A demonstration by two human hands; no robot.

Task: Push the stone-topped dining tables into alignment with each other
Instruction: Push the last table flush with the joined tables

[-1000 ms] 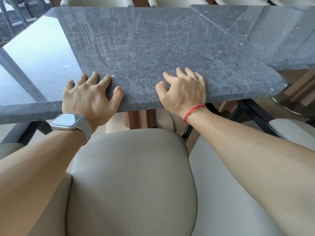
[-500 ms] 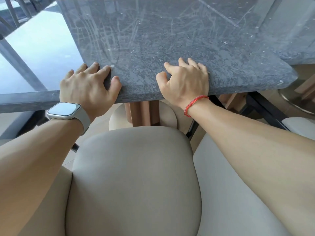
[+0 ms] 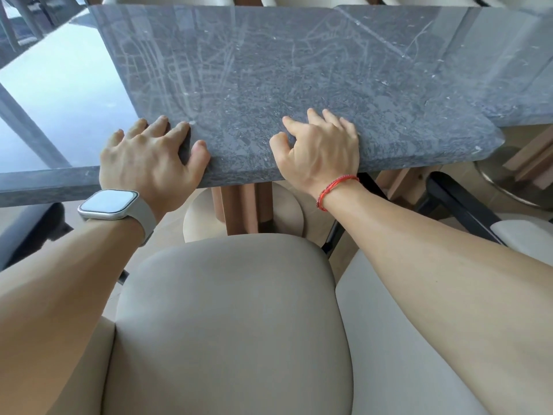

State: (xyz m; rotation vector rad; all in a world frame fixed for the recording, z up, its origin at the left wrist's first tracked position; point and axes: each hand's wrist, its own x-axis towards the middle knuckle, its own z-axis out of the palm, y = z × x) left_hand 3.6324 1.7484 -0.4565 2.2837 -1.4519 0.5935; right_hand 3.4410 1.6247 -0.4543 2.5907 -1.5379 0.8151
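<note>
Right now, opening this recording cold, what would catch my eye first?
Two bare hands, the left hand and the right hand, rest on the near edge of the grey stone tabletop at centre. A silver smartwatch on the left wrist and a red cord bracelet on the right stand out. A beige chair back fills the foreground.

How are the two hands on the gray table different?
The left hand has a watch at its wrist; the right hand has a red string bracelet. The left hand's fingers lie spread and fairly flat, while the right hand's fingers arch up onto their tips. Both hands rest on the near edge of the stone table top.
</note>
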